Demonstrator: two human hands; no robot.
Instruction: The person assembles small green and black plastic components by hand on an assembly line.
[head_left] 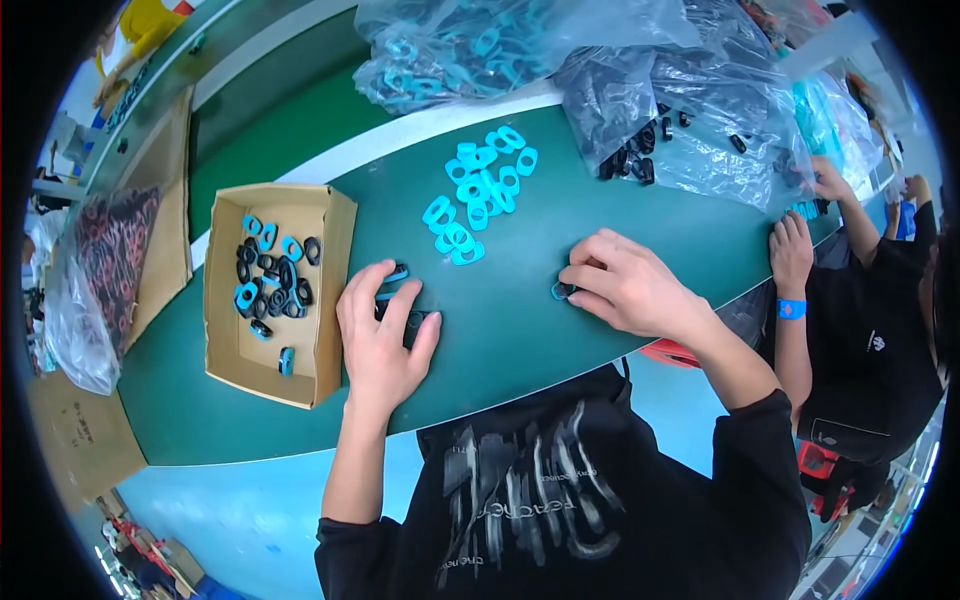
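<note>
Indoors, green tabletop [500, 335], turquoise rings [486, 182] — blue floor [260, 515]

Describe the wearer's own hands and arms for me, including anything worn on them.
The left hand and right hand are bare, with no gloves, watch or wristband visible. The left sleeve and right sleeve are loose and black, ending around the elbows. They belong to a black top with pale grey, brush-like streaks across its front.

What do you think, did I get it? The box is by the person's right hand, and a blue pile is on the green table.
Not quite: the head view shows the box by the left hand. A blue pile is on the green table.
</note>
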